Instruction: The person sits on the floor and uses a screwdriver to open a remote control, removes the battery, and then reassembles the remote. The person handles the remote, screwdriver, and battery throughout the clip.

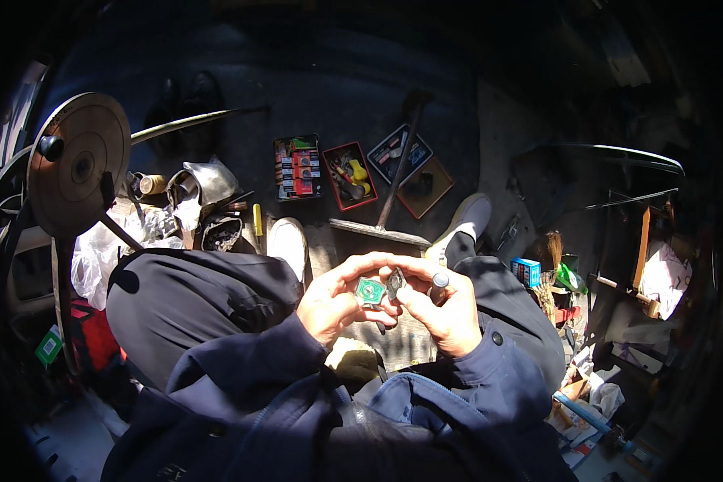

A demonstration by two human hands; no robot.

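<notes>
Both hands meet over my lap in bright sun. My left hand is closed around a small square piece with a green face, which has a pale spot at its middle. My right hand pinches a small dark, flat piece close beside the green one. A short dark cylinder with a grey end, like a tool handle, is also held between the right hand's fingers; its other end is hidden. Whether the dark piece touches the green one I cannot tell.
Beyond my feet lie a box of small red-and-white packets, a red tray of tools, a dark tray and a T-shaped wooden-handled tool. A large wheel with a knob stands left. Brushes and clutter lie right.
</notes>
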